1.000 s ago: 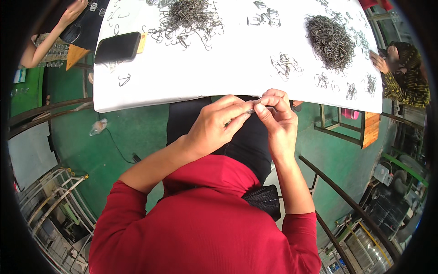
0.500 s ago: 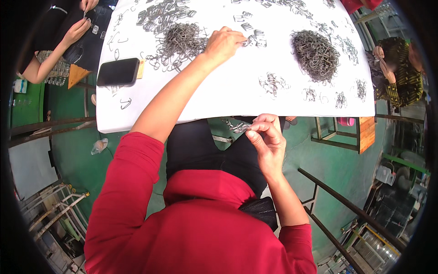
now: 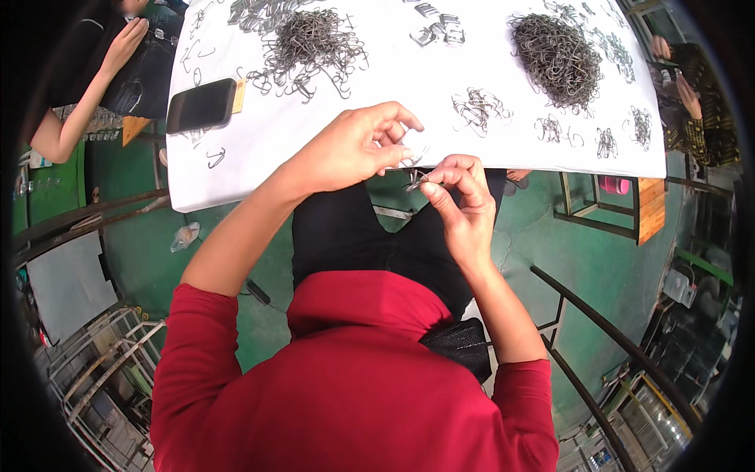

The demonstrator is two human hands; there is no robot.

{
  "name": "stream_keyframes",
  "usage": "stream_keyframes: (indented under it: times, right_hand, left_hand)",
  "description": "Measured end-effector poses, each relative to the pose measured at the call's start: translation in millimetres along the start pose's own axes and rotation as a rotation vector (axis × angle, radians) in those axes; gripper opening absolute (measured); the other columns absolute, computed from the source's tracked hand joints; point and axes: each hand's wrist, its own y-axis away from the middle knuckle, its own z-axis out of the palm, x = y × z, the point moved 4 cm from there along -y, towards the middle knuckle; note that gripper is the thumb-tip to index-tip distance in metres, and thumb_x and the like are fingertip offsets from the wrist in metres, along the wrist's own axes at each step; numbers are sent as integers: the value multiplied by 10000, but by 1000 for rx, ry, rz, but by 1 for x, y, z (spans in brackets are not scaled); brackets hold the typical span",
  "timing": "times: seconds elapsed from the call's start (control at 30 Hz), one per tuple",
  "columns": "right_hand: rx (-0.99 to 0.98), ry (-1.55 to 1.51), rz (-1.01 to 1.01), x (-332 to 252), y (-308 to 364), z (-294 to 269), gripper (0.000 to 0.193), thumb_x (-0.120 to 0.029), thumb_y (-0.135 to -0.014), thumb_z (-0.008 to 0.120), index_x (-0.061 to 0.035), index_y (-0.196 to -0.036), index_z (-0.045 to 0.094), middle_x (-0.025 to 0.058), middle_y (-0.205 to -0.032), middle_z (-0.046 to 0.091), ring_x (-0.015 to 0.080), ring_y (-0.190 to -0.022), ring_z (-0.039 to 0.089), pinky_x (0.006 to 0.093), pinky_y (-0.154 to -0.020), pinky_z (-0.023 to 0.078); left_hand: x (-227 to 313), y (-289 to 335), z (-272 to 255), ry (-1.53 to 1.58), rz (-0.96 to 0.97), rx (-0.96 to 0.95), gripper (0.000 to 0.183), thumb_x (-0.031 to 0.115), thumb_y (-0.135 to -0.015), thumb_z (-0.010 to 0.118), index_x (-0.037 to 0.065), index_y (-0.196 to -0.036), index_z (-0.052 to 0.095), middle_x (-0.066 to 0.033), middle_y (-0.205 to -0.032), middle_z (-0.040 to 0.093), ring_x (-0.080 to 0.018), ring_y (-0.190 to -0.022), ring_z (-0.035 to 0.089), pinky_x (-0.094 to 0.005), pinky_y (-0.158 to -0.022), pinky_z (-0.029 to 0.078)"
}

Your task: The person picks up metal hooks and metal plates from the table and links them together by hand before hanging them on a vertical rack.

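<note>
My left hand (image 3: 358,149) is over the table's near edge, its thumb and curled fingers at a thin bent wire piece. Close beside it, the right hand (image 3: 465,208) pinches a small cluster of shiny metal pieces (image 3: 412,184) between thumb and fingers, just off that edge above my lap. The two hands nearly meet at these pieces; finer detail is too small to make out. Beyond them on the white table (image 3: 393,86) lie a heap of dark wire hooks (image 3: 307,43), a few flat metal buckles (image 3: 444,30) and a larger hook heap (image 3: 557,61).
Smaller hook clusters (image 3: 480,108) lie along the right near side. A black phone (image 3: 201,105) rests at the left edge. One person's arm (image 3: 86,106) shows at far left, another person's hand (image 3: 689,98) at far right. A wooden stool (image 3: 650,211) stands right of the table.
My left hand has come back from the buckles at the table's middle to the right hand. The right hand stays pinched on its metal pieces. The view has shifted slightly.
</note>
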Motion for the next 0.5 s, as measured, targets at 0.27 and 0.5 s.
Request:
stream_keyframes:
  times: [0.27, 0.5]
  right_hand:
    - [1, 21, 25, 1, -1, 8, 90, -100, -760, 700, -48, -818, 655, 51, -903, 522, 168, -894, 512, 299, -806, 414]
    - [-113, 68, 136, 15, -15, -6, 136, -130, -797, 662, -47, -900, 632, 56, -922, 567, 166, -872, 554, 282, -755, 434]
  left_hand:
    - [3, 17, 7, 61, 24, 67, 281, 38, -849, 559, 47, -1128, 593, -21, -833, 556, -65, -679, 532, -213, -593, 469]
    - [-10, 35, 15, -215, 219, 264, 294, 17, -814, 600, 53, -1105, 612, -64, -803, 560, -106, -652, 529, -252, -588, 464]
